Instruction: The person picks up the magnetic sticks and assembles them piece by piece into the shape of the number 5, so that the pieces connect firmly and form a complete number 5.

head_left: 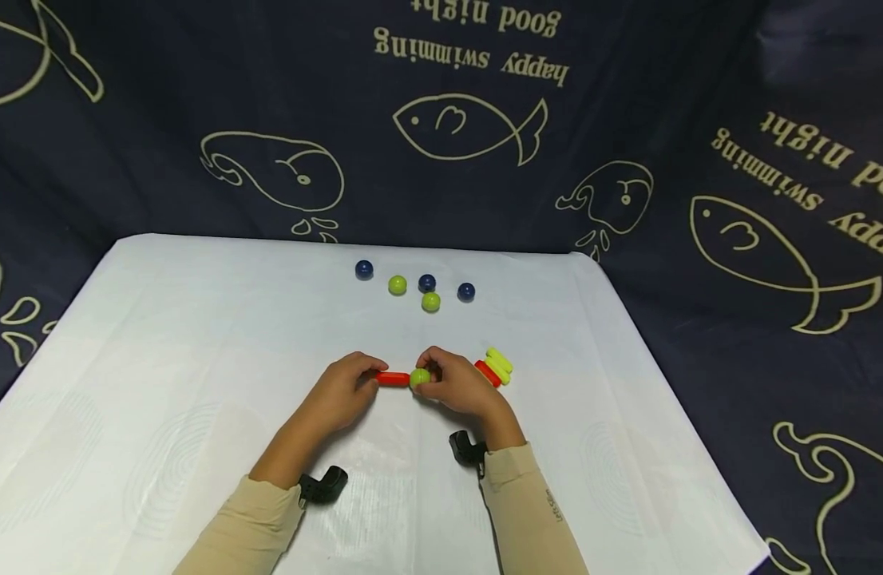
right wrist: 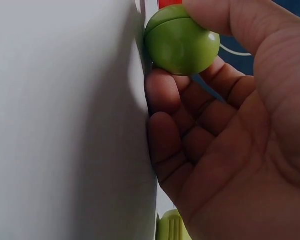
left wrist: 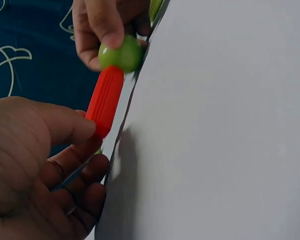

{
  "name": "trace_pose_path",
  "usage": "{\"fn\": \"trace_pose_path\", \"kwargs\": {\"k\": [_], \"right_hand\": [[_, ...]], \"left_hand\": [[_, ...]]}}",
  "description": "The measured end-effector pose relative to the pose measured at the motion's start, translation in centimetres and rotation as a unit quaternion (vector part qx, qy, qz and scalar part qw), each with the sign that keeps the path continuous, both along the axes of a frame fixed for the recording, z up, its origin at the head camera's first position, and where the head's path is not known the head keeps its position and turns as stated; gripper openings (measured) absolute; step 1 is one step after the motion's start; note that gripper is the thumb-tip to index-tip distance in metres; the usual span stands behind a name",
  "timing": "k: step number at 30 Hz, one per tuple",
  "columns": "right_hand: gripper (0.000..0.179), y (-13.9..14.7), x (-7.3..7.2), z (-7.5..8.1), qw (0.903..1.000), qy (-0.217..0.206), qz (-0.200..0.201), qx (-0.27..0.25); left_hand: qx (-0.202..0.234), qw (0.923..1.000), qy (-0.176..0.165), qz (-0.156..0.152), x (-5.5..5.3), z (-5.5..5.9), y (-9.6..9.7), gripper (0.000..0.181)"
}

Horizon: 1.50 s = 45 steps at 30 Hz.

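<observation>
My left hand (head_left: 346, 390) pinches a red ridged rod (head_left: 393, 379) near its left end, between thumb and fingers. The rod's other end meets a glossy green ball (head_left: 419, 378). My right hand (head_left: 459, 383) pinches that ball between thumb and fingertips, close over the white table. In the left wrist view the red rod (left wrist: 105, 97) runs up to the green ball (left wrist: 122, 54), end against surface. A seam line crosses the ball (right wrist: 182, 42) in the right wrist view, with a bit of red showing behind it.
Just right of my right hand lie a red rod (head_left: 488, 373) and yellow-green rods (head_left: 500, 361). Farther back on the white table (head_left: 219, 335) sit blue balls (head_left: 364, 270) and green balls (head_left: 397, 285). A dark cloth (head_left: 470, 208) with fish drawings hangs behind.
</observation>
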State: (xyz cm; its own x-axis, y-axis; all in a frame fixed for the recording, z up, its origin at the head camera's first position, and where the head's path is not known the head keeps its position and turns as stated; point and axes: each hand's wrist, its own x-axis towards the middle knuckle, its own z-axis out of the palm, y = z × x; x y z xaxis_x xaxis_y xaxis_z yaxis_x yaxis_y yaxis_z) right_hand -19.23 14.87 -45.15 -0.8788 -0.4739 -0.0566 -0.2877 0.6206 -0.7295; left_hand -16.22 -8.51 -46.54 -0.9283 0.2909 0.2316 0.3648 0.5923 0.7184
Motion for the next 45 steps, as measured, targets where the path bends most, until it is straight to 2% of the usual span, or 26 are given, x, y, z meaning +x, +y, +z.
{"fn": "trace_pose_path", "kwargs": {"k": [5,11,14,19,24,29,35,39,45], "right_hand": [[0.021,0.0,0.1,0.0,1.0,-0.008,-0.004,0.003],[0.021,0.0,0.2,0.0,0.9999,-0.01,-0.004,0.009],[0.021,0.1,0.3,0.0,0.9998,-0.013,-0.006,0.01],[0.022,0.1,0.4,-0.1,0.9998,-0.016,-0.01,0.011],[0.022,0.3,0.3,-0.3,0.9997,-0.021,-0.004,0.007],[0.022,0.4,0.0,-0.3,0.9998,-0.016,-0.012,0.008],[0.022,0.4,-0.2,-0.3,0.9997,-0.024,-0.006,-0.009],[0.022,0.4,-0.1,-0.2,0.9995,-0.029,-0.006,-0.011],[0.021,0.6,-0.2,-0.2,0.9993,-0.033,-0.006,-0.015]], "left_hand": [[0.021,0.9997,-0.013,0.0,-0.3,0.2,-0.8,0.023],[0.012,0.9992,-0.037,-0.009,-1.5,1.7,-1.7,0.025],[-0.005,0.999,-0.039,-0.022,-2.7,2.5,-2.0,0.026],[-0.041,0.9967,-0.039,-0.057,-5.4,3.5,-2.0,0.027],[-0.07,0.9933,-0.049,-0.078,-8.1,3.8,-1.4,0.029],[-0.059,0.9919,-0.061,-0.094,-10.7,4.2,0.0,0.032],[-0.028,0.9909,-0.094,-0.093,-13.1,5.0,1.6,0.034],[-0.036,0.9899,-0.092,-0.102,-14.4,4.8,2.4,0.034],[-0.059,0.9846,-0.08,-0.144,-15.8,3.6,3.5,0.034]]}}
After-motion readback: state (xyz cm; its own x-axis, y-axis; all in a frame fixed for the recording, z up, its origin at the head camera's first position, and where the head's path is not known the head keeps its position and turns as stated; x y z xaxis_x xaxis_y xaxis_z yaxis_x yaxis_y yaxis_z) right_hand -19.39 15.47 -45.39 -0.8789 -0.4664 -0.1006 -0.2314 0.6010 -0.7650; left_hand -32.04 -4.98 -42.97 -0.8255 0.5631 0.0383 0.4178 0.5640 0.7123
